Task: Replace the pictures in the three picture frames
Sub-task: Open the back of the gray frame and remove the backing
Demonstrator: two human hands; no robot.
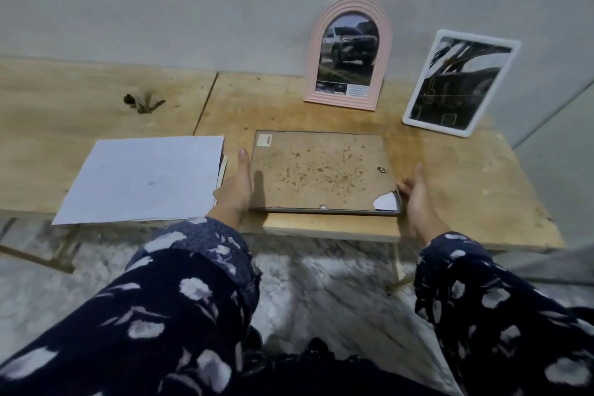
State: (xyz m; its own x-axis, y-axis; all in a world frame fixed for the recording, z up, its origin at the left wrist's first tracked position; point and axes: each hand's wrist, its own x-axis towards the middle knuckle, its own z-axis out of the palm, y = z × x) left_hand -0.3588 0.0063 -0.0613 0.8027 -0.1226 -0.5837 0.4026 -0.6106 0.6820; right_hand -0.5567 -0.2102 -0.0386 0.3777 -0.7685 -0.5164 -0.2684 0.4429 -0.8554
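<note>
- Nearest: both forearms in dark flowered sleeves [199,283] reach fwd over the surface's [466,177] front edge.
- Left hand [236,185] lies flat along the left short edge of the face-down frame [321,170], fingers straight & pointing away. Right hand [414,193] sits at the right short edge, fingers curled on the near-right corner; looks like a light hold, can't tell how firm.
- So the hands are well apart w/ the frame between them, neither nearer. Frame's long axis runs left-right; its near edge slightly overhangs the surface front.
- Backing board is up (stained, sticker at far-left corner, small hanger clip near the right). Near-right corner of the board is broken, white showing thru.
- Just left of the left hand: white sheets [144,180], prob. pictures lying blank side up.
- Farther back, against the wall: pink arched frame [350,55] w/ a truck picture, and to its right a white frame [459,83] leaning tilted.
- Judgement: the third frame is in hand; next move prob. a lift or flip from both short edges, or freeing the backing.
</note>
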